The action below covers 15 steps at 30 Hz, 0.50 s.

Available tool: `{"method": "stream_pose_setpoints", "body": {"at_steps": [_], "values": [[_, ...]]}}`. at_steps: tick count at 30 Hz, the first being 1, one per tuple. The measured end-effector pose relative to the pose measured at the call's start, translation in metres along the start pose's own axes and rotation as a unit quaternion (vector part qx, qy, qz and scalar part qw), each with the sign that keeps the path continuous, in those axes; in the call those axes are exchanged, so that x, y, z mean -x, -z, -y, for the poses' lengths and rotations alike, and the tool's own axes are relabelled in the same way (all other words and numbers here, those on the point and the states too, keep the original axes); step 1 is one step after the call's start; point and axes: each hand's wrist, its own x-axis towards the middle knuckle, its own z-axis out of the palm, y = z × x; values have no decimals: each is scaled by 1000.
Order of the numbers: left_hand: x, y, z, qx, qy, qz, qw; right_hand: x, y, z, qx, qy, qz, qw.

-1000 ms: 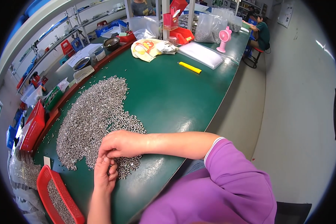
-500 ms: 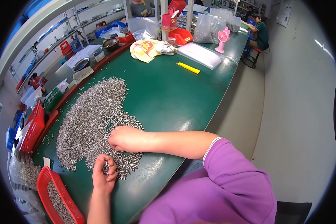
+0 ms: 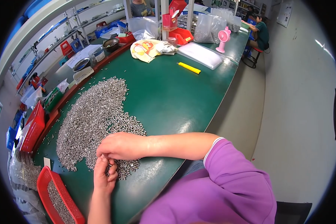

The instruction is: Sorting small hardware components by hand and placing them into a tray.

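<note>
A wide heap of small silver metal pins (image 3: 91,115) covers the left part of the green table (image 3: 175,93). My right hand (image 3: 119,145) rests palm down at the heap's near edge, fingers curled over the pins. My left hand (image 3: 103,175) is just under it, its fingertips pinched together and touching the right hand's fingers; a few pins seem to be held between them. A red plastic tray (image 3: 59,198) partly filled with the same pins stands to the left of my left forearm.
A yellow utility knife (image 3: 189,68), a clear flat bag (image 3: 201,55), a pink handheld fan (image 3: 224,39) and a printed bag (image 3: 147,48) lie at the far end. Red baskets (image 3: 33,127) sit beyond the table's left rim. Another person (image 3: 261,33) sits far right.
My left hand has risen from the near edge of the heap back up against my right hand, and the right hand has drawn slightly toward me.
</note>
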Motion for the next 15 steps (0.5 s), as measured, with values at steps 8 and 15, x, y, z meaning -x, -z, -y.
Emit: {"method": "stream_pose_setpoints", "body": {"at_steps": [8,15], "values": [[1,1,2,-26,-9,-12,1000,-5,3,9,-125,-126,34,984],[2,-5,-1,-20,5,-15,1000,-2,0,1,-146,-114,65,980]]}}
